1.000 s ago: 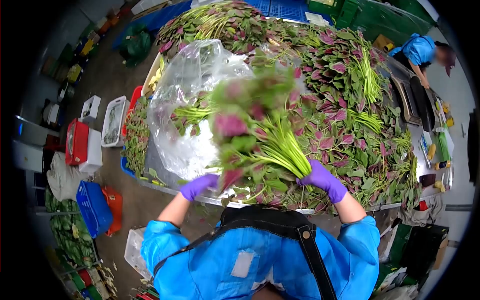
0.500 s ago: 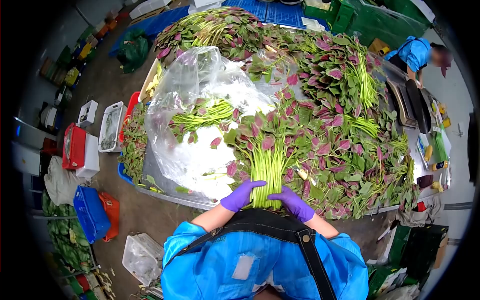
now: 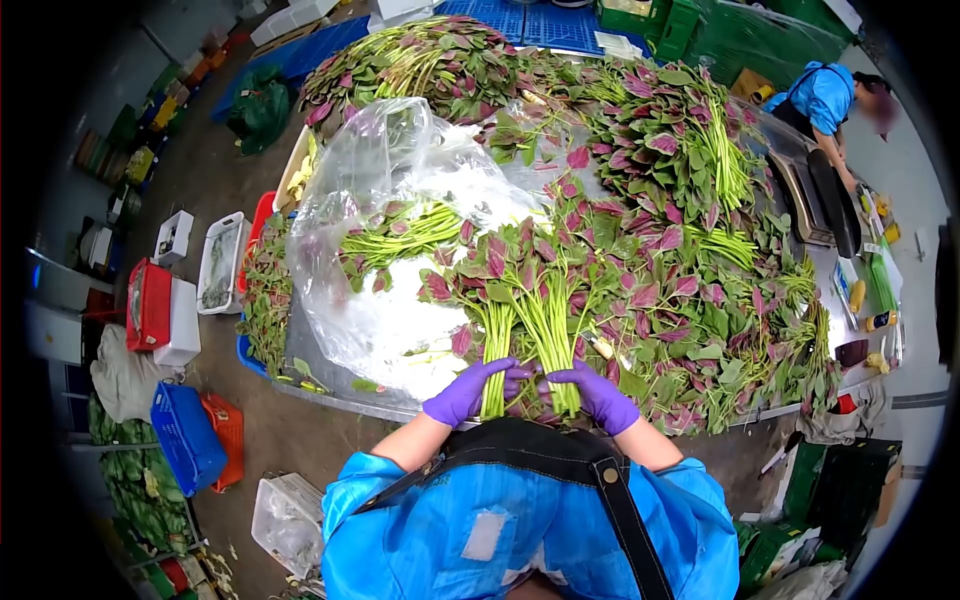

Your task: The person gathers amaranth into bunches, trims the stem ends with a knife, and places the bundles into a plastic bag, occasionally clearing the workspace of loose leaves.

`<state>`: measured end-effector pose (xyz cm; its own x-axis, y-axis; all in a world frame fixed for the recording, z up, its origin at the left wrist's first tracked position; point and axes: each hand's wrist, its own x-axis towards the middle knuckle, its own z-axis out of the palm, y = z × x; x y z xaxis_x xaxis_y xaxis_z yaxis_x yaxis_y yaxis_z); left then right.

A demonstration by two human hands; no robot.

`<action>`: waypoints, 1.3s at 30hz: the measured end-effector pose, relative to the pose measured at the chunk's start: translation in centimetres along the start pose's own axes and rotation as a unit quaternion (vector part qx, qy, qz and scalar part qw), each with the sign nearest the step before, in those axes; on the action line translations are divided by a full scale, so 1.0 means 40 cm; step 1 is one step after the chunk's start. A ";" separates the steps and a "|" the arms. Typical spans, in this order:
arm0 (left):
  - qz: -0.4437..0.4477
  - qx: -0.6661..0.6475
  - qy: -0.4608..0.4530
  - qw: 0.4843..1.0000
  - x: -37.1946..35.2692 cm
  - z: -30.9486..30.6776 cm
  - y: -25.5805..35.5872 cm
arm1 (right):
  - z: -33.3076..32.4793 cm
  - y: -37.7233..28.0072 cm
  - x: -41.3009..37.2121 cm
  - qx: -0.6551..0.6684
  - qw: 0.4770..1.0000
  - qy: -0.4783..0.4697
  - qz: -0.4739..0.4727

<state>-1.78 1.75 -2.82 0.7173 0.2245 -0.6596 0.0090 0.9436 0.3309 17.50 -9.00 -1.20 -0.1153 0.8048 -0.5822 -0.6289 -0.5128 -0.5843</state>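
Observation:
My left hand point(image 3: 468, 392), in a purple glove, is closed round the lower stems of a smaller bunch of red-and-green leafy greens point(image 3: 495, 345). A thicker bunch point(image 3: 548, 335) has its stems in my right hand point(image 3: 597, 397), also gloved in purple. Both bunches stand leaves away from me, side by side with a narrow gap at the stems, over the near table edge. Loose leafy greens point(image 3: 690, 350) spread to the right. To the left, a clear plastic bag point(image 3: 350, 210) lies with a few stems point(image 3: 415, 235) on it.
Large heaps of greens point(image 3: 420, 60) lie at the back, with stacked bunches point(image 3: 670, 150) at the back right. A co-worker point(image 3: 822, 100) bends beside a black machine point(image 3: 833, 200). Blue point(image 3: 188, 440) and red crates stand on the floor at left.
The single bunch between my hands has parted into two. My left hand has moved slightly left with the smaller part, and my right hand keeps the larger.

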 end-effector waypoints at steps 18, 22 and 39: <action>0.242 0.116 0.042 0.962 -0.042 0.058 0.018 | 0.076 -0.038 0.050 -0.162 0.980 -0.042 -0.109; 0.077 0.019 0.011 0.997 -0.024 -0.025 -0.105 | 0.073 0.105 0.073 -0.192 0.978 -0.058 -0.057; -0.021 -0.149 -0.205 0.967 0.047 -0.028 -0.090 | 0.156 -0.123 0.165 -0.587 0.730 0.205 -0.283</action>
<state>-1.25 -0.94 -5.99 0.9371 0.1269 -0.3252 -0.1133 0.9917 0.0604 15.04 0.73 1.37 0.2981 0.9537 -0.0397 0.6339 -0.2289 -0.7388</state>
